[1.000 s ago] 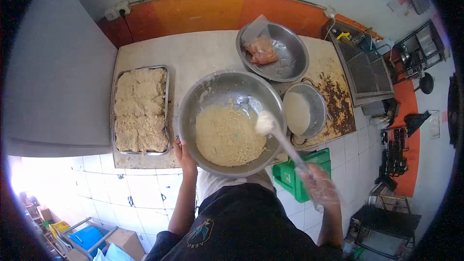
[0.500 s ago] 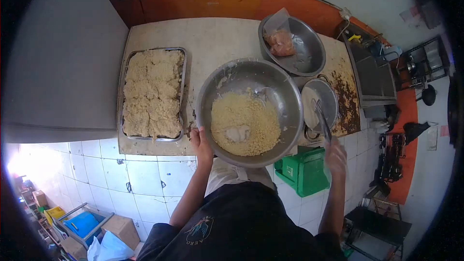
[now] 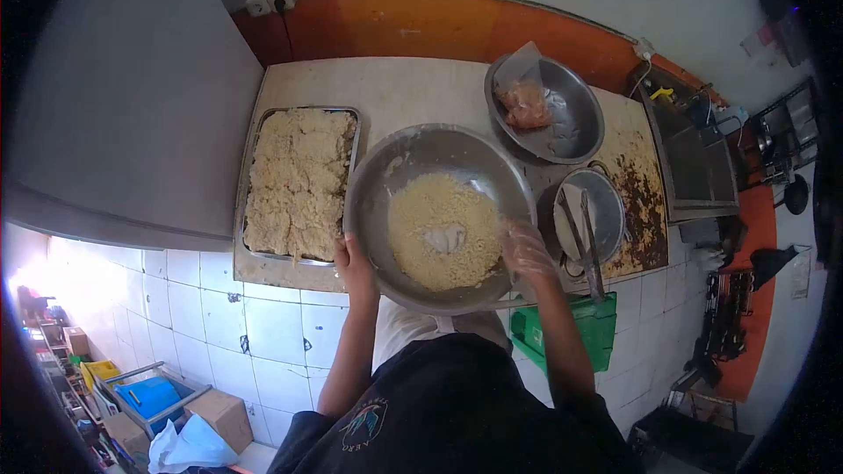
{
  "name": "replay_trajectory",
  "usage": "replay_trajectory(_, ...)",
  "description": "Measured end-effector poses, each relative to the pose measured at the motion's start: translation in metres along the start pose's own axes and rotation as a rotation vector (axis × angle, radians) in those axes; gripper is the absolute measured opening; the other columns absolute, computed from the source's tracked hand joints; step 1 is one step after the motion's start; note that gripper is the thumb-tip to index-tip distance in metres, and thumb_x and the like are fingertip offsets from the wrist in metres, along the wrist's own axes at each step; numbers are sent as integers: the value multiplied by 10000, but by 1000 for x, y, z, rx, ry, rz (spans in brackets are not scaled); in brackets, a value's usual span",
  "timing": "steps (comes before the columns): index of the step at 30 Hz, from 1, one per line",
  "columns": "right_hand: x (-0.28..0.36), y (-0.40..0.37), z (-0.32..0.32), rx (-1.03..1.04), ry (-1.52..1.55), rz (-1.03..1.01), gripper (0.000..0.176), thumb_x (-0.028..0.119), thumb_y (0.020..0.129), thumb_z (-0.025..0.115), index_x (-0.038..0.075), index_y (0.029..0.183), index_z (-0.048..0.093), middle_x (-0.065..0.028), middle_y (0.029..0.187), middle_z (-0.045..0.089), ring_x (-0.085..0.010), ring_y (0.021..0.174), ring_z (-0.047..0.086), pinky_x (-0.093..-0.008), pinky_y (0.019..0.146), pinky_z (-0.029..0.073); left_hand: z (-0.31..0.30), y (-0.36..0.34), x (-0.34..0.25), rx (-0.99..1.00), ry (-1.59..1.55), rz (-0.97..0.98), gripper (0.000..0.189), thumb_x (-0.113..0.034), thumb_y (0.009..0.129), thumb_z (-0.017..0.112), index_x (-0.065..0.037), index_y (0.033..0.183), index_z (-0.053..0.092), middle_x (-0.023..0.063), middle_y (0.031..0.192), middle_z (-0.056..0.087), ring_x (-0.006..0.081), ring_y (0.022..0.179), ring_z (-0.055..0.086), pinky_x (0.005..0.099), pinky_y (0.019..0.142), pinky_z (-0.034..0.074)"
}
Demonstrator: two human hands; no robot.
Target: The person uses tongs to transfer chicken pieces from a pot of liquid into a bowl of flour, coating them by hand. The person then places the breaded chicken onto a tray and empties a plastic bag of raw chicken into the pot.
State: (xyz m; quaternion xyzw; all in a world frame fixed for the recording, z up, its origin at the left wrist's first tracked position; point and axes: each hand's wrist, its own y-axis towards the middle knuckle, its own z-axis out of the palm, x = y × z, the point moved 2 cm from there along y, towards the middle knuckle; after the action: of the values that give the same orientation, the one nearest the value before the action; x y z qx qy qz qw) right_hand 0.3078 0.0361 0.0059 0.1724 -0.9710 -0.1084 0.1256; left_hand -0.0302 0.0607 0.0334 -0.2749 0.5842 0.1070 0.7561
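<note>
A large metal bowl (image 3: 373,254) holds pale yellow crumbs (image 3: 439,202), with a whitish, batter-coated piece (image 3: 444,238) lying in their middle. My left hand (image 3: 355,263) grips the bowl's rim at its lower left, the thumb on the edge. At the bowl's right side is my right hand (image 3: 525,250), in a thin clear plastic glove; motion blurs its fingers, which reach over the rim. Metal tongs (image 3: 590,246) lean in a pot (image 3: 610,202) of whitish batter, just right of that hand, untouched by it.
Left of the bowl, a rectangular tray (image 3: 356,145) is filled with crumb-coated pieces. Behind the pot, a metal basin (image 3: 571,127) holds a plastic bag of raw meat (image 3: 525,107). A green crate (image 3: 580,333) stands below the counter (image 3: 413,88) edge.
My right hand has let go of the tongs, leaving them in the pot, and has moved left to the bowl. The view has shifted slightly.
</note>
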Motion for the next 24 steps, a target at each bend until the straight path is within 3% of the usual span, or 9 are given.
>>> replay_trajectory(2, -34, -16, 68, 48, -218, -74, 285, 220, 902, 503, 32, 1101, 583, -189, 996, 629, -325, 920, 608, -384, 810, 502, -5, -8, 10, -7, 112, 44, 298, -298, 1002, 418, -51, 849, 481, 9, 753, 456, 95, 709, 404, 267, 656, 379)
replay_trajectory(4, -34, -3, 77, 91, -432, -153, 287, 206, 907, 470, 34, 1108, 580, -189, 1016, 628, -317, 950, 608, -381, 823, 498, -11, -16, 22, -20, 227, 87, 305, -300, 1002, 417, -50, 837, 476, 8, 745, 453, 91, 705, 404, 266, 653, 379)
replay_trajectory(6, -5, 40, 53, 598, -106, 407, 328, 196, 891, 470, 33, 1162, 558, -168, 1112, 612, -298, 1058, 582, -363, 886, 475, -11, -19, 29, 17, 152, 61, 305, -296, 1000, 427, -49, 824, 465, 7, 742, 448, 92, 708, 402, 264, 651, 375)
replay_trajectory(9, 11, 49, 40, 465, 266, 471, 378, 239, 905, 442, 31, 1207, 534, -144, 1167, 599, -269, 1117, 560, -335, 913, 459, -2, -28, 15, -37, 240, 174, 302, -289, 998, 435, -51, 813, 459, 6, 738, 439, 91, 702, 392, 261, 643, 366)
replay_trajectory(12, -15, 66, 70, 651, 279, 450, 415, 258, 909, 443, 40, 1254, 515, -145, 1251, 556, -262, 1175, 524, -342, 987, 411, -5, -27, 21, -59, 222, 125, 292, -280, 996, 442, -54, 812, 449, -1, 730, 427, 87, 693, 378, 256, 635, 354)
replay_trajectory(16, -44, 90, 107, 572, 348, 405, 442, 286, 922, 437, 46, 1288, 499, -170, 1309, 513, -269, 1199, 505, -370, 1020, 376, -12, -26, 35, -64, 108, 90, 285, -278, 997, 442, -54, 821, 444, -7, 725, 417, 83, 687, 367, 253, 634, 349)
replay_trajectory(21, -36, 120, 159, 498, 183, -465, 370, 287, 937, 424, 103, 1231, 552, -126, 1219, 584, -259, 1101, 565, -393, 945, 431, -12, -27, 35, -49, 196, 119, 284, -278, 997, 442, -49, 830, 449, -7, 729, 416, 85, 691, 367, 252, 638, 348)
replay_trajectory(22, -21, 137, 138, 501, 184, -477, 370, 287, 937, 424, 103, 1231, 552, -126, 1219, 584, -259, 1101, 565, -393, 945, 431, -13, -27, 34, -61, 193, 120, 284, -278, 997, 442, -49, 830, 449, -7, 729, 416, 85, 691, 367, 252, 638, 348)
replay_trajectory(24, 23, 171, 76, 921, 157, 81, 387, 312, 925, 438, 126, 1244, 553, -112, 1266, 556, -254, 1161, 525, -381, 998, 388, -13, -29, 33, -68, 209, 104, 283, -279, 995, 447, -50, 828, 461, -5, 737, 428, 88, 697, 375, 253, 641, 353)
